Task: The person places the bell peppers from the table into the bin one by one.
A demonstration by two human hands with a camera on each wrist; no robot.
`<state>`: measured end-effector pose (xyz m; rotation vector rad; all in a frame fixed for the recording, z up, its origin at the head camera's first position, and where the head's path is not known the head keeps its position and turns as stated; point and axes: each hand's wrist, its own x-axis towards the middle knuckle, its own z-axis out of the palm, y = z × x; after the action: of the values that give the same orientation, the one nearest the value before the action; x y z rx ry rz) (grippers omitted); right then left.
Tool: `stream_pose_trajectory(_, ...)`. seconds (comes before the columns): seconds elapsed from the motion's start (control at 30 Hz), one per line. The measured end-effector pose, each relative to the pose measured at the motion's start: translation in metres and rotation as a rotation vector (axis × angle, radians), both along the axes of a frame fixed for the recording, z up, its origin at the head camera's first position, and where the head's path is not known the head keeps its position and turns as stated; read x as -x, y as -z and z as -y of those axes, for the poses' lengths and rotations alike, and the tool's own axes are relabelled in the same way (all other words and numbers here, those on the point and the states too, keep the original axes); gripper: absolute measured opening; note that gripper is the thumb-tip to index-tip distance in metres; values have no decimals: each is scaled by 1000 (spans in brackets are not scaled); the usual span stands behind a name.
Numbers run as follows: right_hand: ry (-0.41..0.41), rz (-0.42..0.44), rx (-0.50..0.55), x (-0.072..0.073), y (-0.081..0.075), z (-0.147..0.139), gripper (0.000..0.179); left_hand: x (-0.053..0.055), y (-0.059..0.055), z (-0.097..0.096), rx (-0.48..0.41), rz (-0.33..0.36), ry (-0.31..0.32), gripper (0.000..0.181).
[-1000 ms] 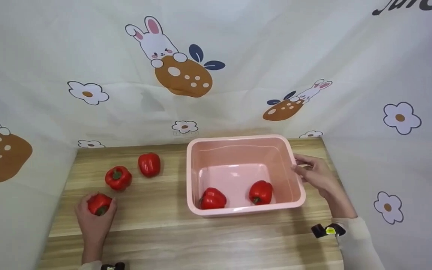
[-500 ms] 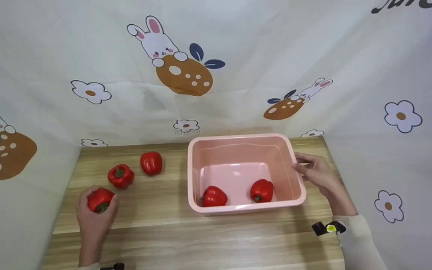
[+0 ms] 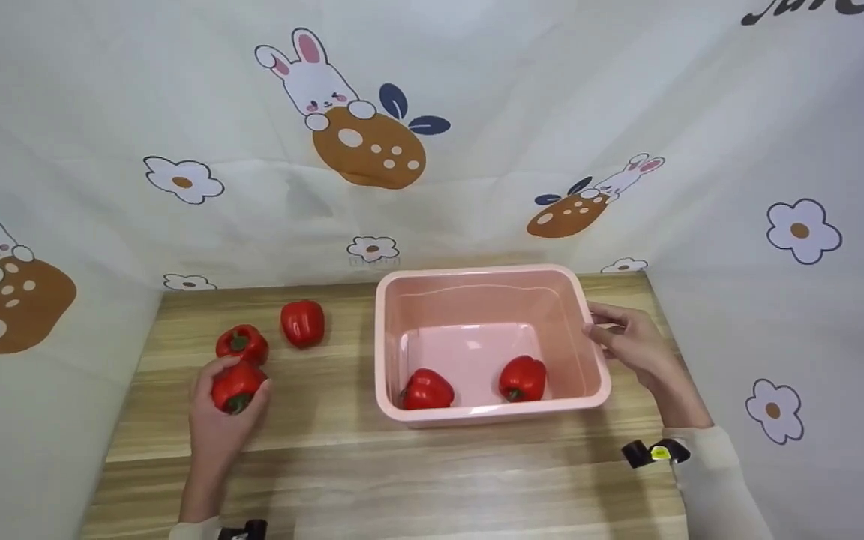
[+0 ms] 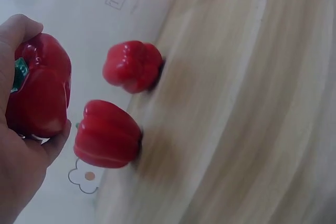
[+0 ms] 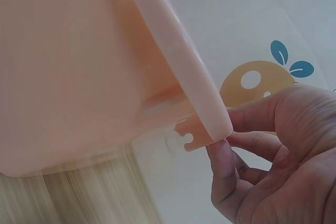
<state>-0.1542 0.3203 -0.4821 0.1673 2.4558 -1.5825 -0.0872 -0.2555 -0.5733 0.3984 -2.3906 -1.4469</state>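
Observation:
My left hand [image 3: 222,439] grips a red bell pepper [image 3: 235,386], its green stem facing me. In the left wrist view, the fingers and thumb wrap around this pepper [image 4: 44,95], held off the table. Just behind it in the head view is a second bell pepper [image 3: 243,341], partly covered by the held one. A third bell pepper [image 3: 302,324] lies farther back. On the right, my right hand [image 3: 643,351] pinches the side rim of a pink plastic basin [image 3: 492,412]. Two red bell peppers, one at the left [image 3: 428,390] and one at the right [image 3: 523,377], lie inside the basin.
The wood-grain table [image 3: 432,480] runs under everything. A pale printed cloth [image 3: 462,195] with rabbits and flowers rises behind it and along both sides. Bare wood shows between the loose peppers and the basin.
My left hand has lifted the bell pepper and carried it rightward, in front of the second pepper. The right hand and the basin stay in place.

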Motion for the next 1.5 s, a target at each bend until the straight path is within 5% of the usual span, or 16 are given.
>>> stream_pose_trajectory(0.57,6,8,35,-1,0,-1,52,7,-23,-31,-25,-167,147,61)
stream_pose_trajectory(0.77,5,13,45,-2,-1,0,52,5,-53,-49,-59,-134,167,59)
stream_pose_trajectory(0.9,6,14,36,-2,-2,-1,51,5,-67,-60,-83,-170,204,58)
stream_pose_trajectory(1.13,-2,8,26,-1,-3,-3,51,9,-71,-75,-129,-247,264,59)
stream_pose_trajectory(1.5,-9,-2,-13,2,-6,0,49,18,-87,-90,-109,-225,307,57)
